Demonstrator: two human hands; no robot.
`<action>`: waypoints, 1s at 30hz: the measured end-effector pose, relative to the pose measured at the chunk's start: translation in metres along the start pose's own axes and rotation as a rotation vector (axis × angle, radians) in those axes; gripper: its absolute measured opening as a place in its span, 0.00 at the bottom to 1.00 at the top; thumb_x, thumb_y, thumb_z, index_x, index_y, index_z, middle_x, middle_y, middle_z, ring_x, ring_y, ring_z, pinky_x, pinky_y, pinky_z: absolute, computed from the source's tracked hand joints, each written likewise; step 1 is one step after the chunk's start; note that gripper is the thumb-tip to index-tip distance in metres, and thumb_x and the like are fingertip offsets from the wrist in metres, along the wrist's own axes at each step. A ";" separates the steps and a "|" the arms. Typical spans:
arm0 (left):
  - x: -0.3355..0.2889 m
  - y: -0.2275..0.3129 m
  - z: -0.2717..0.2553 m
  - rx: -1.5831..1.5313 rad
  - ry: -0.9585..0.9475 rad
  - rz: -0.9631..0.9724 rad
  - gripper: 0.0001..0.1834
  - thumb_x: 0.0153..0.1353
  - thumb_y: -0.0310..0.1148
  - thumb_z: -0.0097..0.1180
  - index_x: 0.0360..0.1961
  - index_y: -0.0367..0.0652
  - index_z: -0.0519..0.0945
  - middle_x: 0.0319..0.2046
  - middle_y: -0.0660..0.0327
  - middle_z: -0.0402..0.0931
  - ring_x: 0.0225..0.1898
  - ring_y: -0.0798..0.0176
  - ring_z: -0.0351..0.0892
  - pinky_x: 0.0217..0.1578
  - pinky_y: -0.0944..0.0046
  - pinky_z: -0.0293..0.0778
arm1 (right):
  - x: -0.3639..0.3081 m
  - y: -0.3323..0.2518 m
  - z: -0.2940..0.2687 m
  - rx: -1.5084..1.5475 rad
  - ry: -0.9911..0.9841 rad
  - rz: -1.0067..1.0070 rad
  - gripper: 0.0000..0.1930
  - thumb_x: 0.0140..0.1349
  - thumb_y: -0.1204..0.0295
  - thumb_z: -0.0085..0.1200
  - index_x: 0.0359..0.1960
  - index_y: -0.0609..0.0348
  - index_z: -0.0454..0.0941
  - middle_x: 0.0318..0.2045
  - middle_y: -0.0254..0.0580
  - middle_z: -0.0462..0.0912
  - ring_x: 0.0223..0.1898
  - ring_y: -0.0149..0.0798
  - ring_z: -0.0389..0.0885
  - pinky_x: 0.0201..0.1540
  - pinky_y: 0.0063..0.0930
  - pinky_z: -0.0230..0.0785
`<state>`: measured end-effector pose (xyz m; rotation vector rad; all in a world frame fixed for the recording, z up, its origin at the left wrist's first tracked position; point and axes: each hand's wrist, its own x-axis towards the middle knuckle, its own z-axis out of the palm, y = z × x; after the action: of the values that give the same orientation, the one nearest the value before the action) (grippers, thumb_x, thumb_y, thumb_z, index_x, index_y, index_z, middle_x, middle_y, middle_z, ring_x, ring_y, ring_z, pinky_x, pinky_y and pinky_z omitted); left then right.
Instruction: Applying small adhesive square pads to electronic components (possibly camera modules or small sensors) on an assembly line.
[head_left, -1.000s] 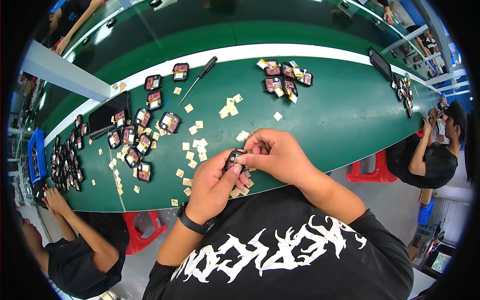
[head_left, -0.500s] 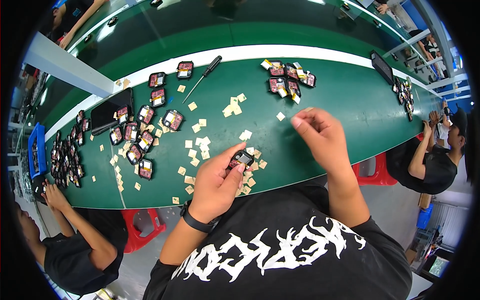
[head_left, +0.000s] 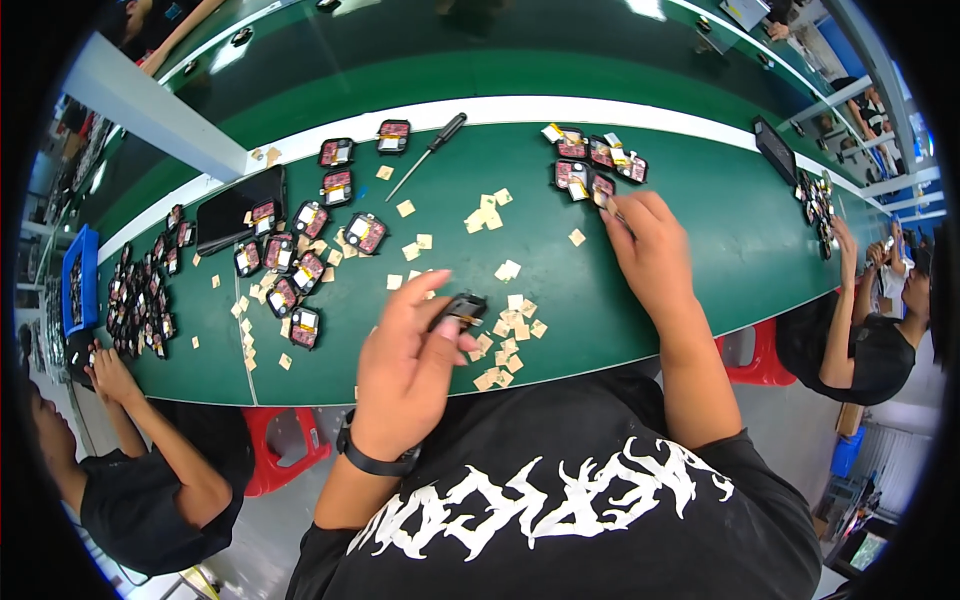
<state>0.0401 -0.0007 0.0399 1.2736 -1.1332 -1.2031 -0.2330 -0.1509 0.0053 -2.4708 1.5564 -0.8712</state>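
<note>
My left hand (head_left: 400,380), with a dark band at the wrist, has a small black-cased electronic module (head_left: 463,309) at its thumb and fingers. The module is tilted and slightly blurred, and its face is hard to make out. Up at the far right group of modules, my right hand (head_left: 652,255) has thumb and fingertips closed at the near edge of one black-cased module (head_left: 602,186), partly covering it. Other modules (head_left: 572,178) in that group show reddish boards and white blocks with yellow tape. Small beige squares (head_left: 515,325) lie beside my left hand.
A screwdriver (head_left: 427,156) lies toward the green table's far edge. To the left are more modules (head_left: 365,233), a black flat tray (head_left: 240,210), a dense pile of modules (head_left: 140,300) and a blue bin (head_left: 80,280). Co-workers sit at both sides, one on a red stool (head_left: 285,450).
My right hand has gone from above the bare table to the far module group and closed there. My left hand has shifted left, its fingers loosened, and the module in it has tipped.
</note>
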 end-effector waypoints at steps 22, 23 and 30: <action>0.028 -0.011 -0.093 1.334 0.831 0.379 0.16 0.66 0.29 0.62 0.55 0.37 0.82 0.50 0.52 0.80 0.47 0.49 0.81 0.48 0.53 0.76 | -0.038 -0.056 -0.019 0.223 -0.198 0.202 0.27 0.54 0.73 0.73 0.57 0.60 0.79 0.46 0.43 0.82 0.37 0.38 0.83 0.34 0.26 0.76; 0.024 -0.012 -0.076 1.235 0.704 0.407 0.16 0.66 0.28 0.62 0.55 0.37 0.81 0.49 0.53 0.81 0.44 0.52 0.81 0.46 0.56 0.76 | -0.038 -0.052 -0.019 0.214 -0.197 0.203 0.27 0.54 0.73 0.73 0.57 0.60 0.79 0.46 0.43 0.82 0.37 0.38 0.83 0.34 0.26 0.76; 0.012 -0.010 0.026 0.185 0.004 0.023 0.22 0.69 0.26 0.59 0.63 0.36 0.76 0.49 0.55 0.81 0.39 0.69 0.80 0.38 0.70 0.76 | -0.033 -0.060 -0.034 0.443 -0.295 0.246 0.22 0.50 0.77 0.75 0.49 0.60 0.85 0.43 0.35 0.83 0.25 0.20 0.68 0.25 0.18 0.62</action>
<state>0.0154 -0.0135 0.0294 1.3967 -1.2764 -1.0973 -0.2129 -0.0866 0.0420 -1.9469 1.3530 -0.6831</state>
